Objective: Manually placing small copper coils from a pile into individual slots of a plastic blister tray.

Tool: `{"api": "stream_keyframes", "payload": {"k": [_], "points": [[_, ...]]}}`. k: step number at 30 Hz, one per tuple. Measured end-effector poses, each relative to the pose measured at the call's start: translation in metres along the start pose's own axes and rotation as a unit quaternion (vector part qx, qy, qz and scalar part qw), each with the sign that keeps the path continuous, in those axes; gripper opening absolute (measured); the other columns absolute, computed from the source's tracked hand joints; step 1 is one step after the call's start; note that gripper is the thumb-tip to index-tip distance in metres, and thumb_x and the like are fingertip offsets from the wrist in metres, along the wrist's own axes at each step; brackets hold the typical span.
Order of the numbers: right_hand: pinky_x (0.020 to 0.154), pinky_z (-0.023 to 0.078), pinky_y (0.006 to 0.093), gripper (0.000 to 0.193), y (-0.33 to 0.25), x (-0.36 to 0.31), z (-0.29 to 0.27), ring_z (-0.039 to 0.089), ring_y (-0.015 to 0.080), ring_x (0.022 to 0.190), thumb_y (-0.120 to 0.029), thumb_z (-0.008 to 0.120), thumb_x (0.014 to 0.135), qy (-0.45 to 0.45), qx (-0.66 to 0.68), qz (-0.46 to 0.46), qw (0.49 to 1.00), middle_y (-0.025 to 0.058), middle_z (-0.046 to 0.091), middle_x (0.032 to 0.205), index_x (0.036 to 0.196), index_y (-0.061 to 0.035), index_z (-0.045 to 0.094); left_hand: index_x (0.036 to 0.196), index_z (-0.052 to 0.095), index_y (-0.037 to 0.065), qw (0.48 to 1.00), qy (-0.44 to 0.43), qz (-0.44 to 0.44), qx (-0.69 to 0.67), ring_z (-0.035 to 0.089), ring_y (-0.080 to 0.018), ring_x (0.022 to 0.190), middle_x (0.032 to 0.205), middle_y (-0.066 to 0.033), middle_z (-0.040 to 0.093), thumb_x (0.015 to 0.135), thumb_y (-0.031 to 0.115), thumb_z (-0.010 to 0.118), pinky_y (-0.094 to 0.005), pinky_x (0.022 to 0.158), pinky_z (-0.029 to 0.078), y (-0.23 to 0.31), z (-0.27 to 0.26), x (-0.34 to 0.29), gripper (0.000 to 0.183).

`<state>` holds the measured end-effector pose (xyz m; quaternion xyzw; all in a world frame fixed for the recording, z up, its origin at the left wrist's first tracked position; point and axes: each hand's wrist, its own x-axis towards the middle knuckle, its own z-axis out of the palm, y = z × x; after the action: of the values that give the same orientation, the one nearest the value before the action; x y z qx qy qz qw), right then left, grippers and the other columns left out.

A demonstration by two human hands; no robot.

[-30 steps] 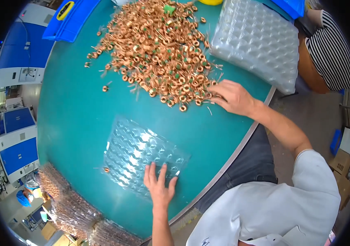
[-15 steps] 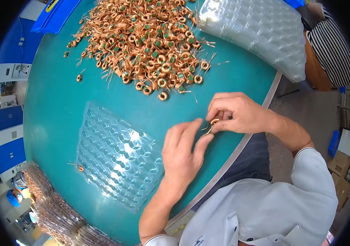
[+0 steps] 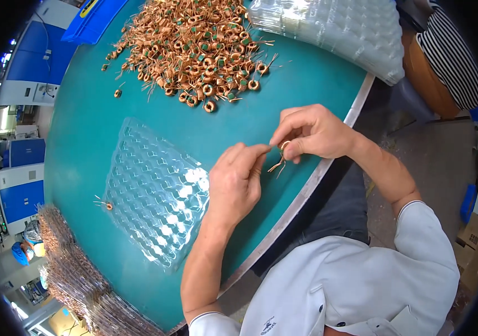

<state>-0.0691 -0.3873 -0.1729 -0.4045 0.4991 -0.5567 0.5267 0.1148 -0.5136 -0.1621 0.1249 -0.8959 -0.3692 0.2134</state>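
Observation:
A copper-wound ring coil is pinched between the thumb and forefinger of my right hand, its wire leads pointing down toward the table edge. My left hand is closed, its fingertips drawn together right beside the coil, next to my right forefinger. What those fingertips hold, if anything, is too small to make out. A clear plastic tray with rows of pockets lies flat to the left of my hands. One loose coil with spread leads sits at its left edge.
A large heap of coils covers the far part of the green table. Stacked clear trays stand far right, near a person in a striped sleeve. Filled trays are piled at lower left; a blue bin sits far left.
My left thumb and forefinger have come together and off the coil's leads, which now hang free. My right hand keeps hold of the coil, turned slightly. The whole view has shifted a little.

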Motion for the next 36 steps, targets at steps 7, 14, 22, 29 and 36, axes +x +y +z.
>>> {"api": "stream_keyframes", "payload": {"k": [7, 14, 22, 29, 36], "points": [[0.063, 0.055, 0.024, 0.016, -0.003, -0.019, 0.013, 0.066, 0.0123, 0.07, -0.003, 0.07, 0.087, 0.03, 0.008, -0.017, 0.999, 0.0077, 0.067, 0.082, 0.1, 0.0043, 0.064, 0.108, 0.063, 0.004, 0.992, 0.083, -0.04, -0.082, 0.051, -0.0132, 0.062, 0.072, -0.0043, 0.055, 0.092, 0.005, 0.064, -0.028, 0.054, 0.042, 0.013, 0.011, -0.03, 0.016], [0.066, 0.056, 0.0256, 0.019, 0.0, -0.024, 0.03, 0.066, 0.0137, 0.072, -0.004, 0.071, 0.087, 0.066, 0.014, -0.054, 0.996, 0.0082, 0.067, 0.083, 0.102, 0.0039, 0.062, 0.117, 0.049, 0.003, 0.946, 0.126, -0.141, -0.264, 0.057, -0.0078, 0.068, 0.084, -0.0041, 0.061, 0.092, 0.006, 0.067, -0.0216, 0.058, 0.047, 0.034, 0.027, -0.045, 0.032], [0.065, 0.057, 0.0261, 0.019, 0.0, -0.035, 0.028, 0.066, 0.0142, 0.072, -0.004, 0.071, 0.087, 0.043, -0.001, -0.028, 0.999, 0.0085, 0.067, 0.085, 0.101, 0.0046, 0.062, 0.108, 0.052, 0.003, 0.968, 0.183, -0.084, -0.148, 0.052, -0.0054, 0.064, 0.073, -0.0006, 0.057, 0.09, 0.002, 0.069, -0.0214, 0.056, 0.043, 0.03, 0.029, -0.045, 0.025], [0.064, 0.056, 0.0256, 0.018, -0.002, -0.037, 0.027, 0.066, 0.0141, 0.072, -0.005, 0.07, 0.088, 0.048, 0.009, -0.024, 0.999, 0.0082, 0.066, 0.085, 0.102, 0.004, 0.062, 0.123, 0.052, 0.001, 0.965, 0.163, -0.114, -0.171, 0.057, -0.0072, 0.071, 0.081, -0.0036, 0.061, 0.093, 0.008, 0.066, -0.022, 0.058, 0.045, 0.028, 0.031, -0.043, 0.034], [0.064, 0.055, 0.0256, 0.021, -0.003, -0.03, 0.031, 0.065, 0.0129, 0.074, -0.012, 0.068, 0.091, 0.047, -0.035, -0.037, 0.998, 0.0067, 0.065, 0.085, 0.104, 0.0021, 0.06, 0.109, 0.062, 0.001, 0.942, 0.113, -0.138, -0.283, 0.061, -0.0085, 0.067, 0.081, -0.004, 0.066, 0.096, 0.015, 0.063, -0.0228, 0.057, 0.048, 0.014, 0.027, -0.04, 0.019]]}}
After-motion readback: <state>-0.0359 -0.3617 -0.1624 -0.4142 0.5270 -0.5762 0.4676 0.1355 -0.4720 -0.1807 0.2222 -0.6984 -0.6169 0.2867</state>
